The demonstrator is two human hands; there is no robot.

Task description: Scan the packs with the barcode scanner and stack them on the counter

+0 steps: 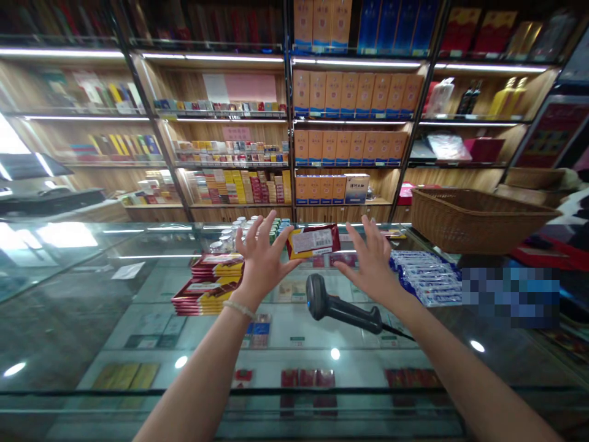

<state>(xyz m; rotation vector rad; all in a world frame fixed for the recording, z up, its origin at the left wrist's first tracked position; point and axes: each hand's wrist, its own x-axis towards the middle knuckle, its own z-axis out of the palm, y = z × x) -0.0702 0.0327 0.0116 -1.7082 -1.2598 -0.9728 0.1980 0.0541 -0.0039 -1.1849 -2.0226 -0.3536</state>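
Observation:
Between the thumb and forefinger of my left hand (265,258) is a red and yellow snack packet (313,242), its barcode label facing me. Its other fingers are spread. My right hand (370,261) is open beside the packet's right end, fingers apart, with a small gap between them. A black handheld barcode scanner (343,310) lies on the glass counter below both hands, its cable running off under my right forearm. Left of my left hand, two stacks of similar red and yellow packets (207,288) sit on the glass, partly hidden by that hand.
Blue and white packets (426,276) lie to the right on the glass counter (170,362). A wicker basket (478,218) stands behind them. Small jars (225,236) are grouped behind my left hand. Shelves of boxed goods (352,147) line the back wall.

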